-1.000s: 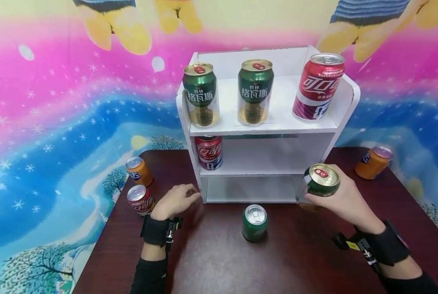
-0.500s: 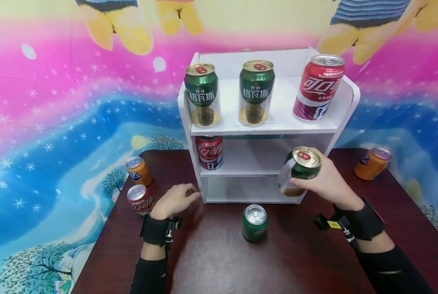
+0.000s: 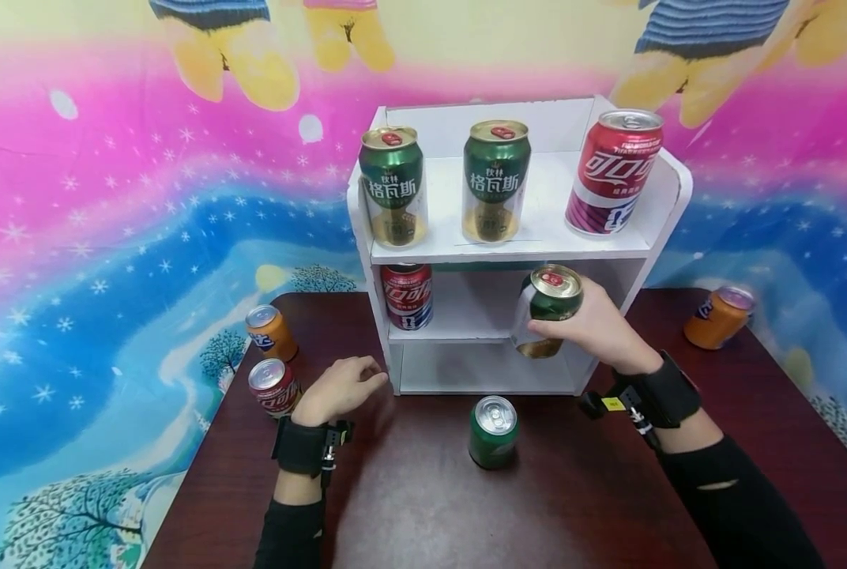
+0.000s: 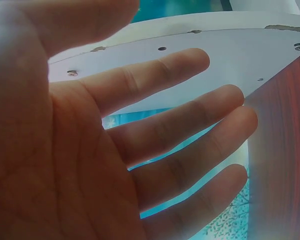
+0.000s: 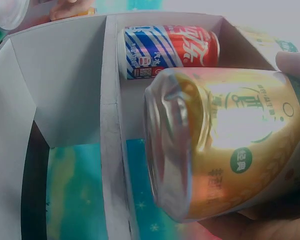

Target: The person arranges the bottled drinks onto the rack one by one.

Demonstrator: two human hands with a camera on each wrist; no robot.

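My right hand [image 3: 597,325] grips a green and gold drink can [image 3: 547,312] in front of the middle shelf. The can leans a little, and its gold lower part and silver base [image 5: 165,150] fill the right wrist view. Further left on that shelf stands a red cola can [image 3: 407,296]. My left hand [image 3: 344,387] holds nothing; it is beside the shelf's lower left corner, its fingers [image 4: 160,75] spread and relaxed in the left wrist view. On the table between the hands stands a green can [image 3: 493,432] with a silver top.
A white shelf unit [image 3: 509,257] stands at the back. Two green and gold cans [image 3: 496,182] and a red cola can [image 3: 614,172] are on its top. An orange can [image 3: 270,332] and a red can [image 3: 274,387] stand at left, another orange can [image 3: 718,318] at right.
My right hand has carried the green and gold can left and upward, from beside the shelf's right side to the middle shelf's front. The left hand has stayed put.
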